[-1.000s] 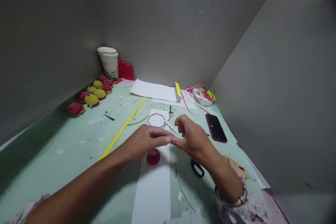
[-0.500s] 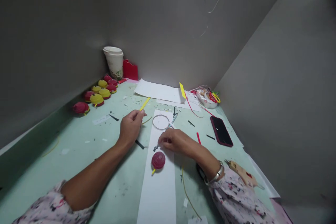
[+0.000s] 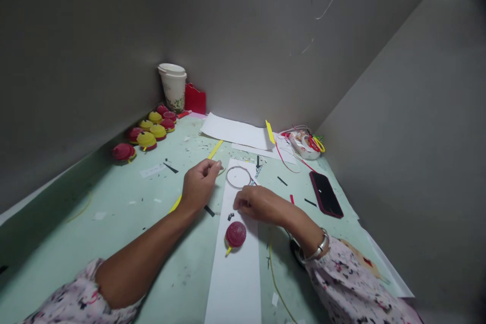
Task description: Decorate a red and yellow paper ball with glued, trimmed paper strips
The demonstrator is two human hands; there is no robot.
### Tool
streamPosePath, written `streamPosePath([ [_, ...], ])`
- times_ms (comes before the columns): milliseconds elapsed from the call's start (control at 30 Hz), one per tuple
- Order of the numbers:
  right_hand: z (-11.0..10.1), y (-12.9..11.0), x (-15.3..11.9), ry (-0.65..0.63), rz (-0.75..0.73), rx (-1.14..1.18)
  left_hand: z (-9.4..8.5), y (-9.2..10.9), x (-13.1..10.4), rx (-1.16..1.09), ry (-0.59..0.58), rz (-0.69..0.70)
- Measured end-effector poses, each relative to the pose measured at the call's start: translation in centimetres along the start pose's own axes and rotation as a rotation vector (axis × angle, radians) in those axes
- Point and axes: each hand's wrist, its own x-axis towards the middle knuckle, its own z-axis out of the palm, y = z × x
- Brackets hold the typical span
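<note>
The left hand (image 3: pixel 199 185) pinches a long, thin yellow paper strip (image 3: pixel 214 150) lying on the pale green counter (image 3: pixel 114 207); tugged sharply, it could tear. The right hand (image 3: pixel 258 204), curled, fingers down on the white paper sheet (image 3: pixel 237 273) above the round red quilled disc (image 3: pixel 236 234), could smudge or knock it.

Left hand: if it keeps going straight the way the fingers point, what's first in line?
Probably the wire ring on the white paper strip: the left hand points right and slightly away, fingertips just short of it. Depth is unclear.
</note>
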Motion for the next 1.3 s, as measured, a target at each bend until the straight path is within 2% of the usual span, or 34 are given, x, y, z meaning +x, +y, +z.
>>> streamPosePath([
  [167,0.1,-0.9,-0.6,0.013,0.021,-0.03,0.1,-0.1,-0.1,0.011,-0.028,0.013],
  [500,0.4,-1.7,0.0,-0.032,0.064,-0.073,0.3,-0.3,-0.2,0.025,-0.087,0.029],
  [1100,0.4,-1.8,0.0,-0.036,0.063,-0.019,0.4,-0.4,-0.2,0.019,-0.131,0.021],
  [1300,0.5,-1.0,-0.8,0.028,0.1,0.052,0.3,-0.3,-0.3,-0.006,-0.163,0.011],
])
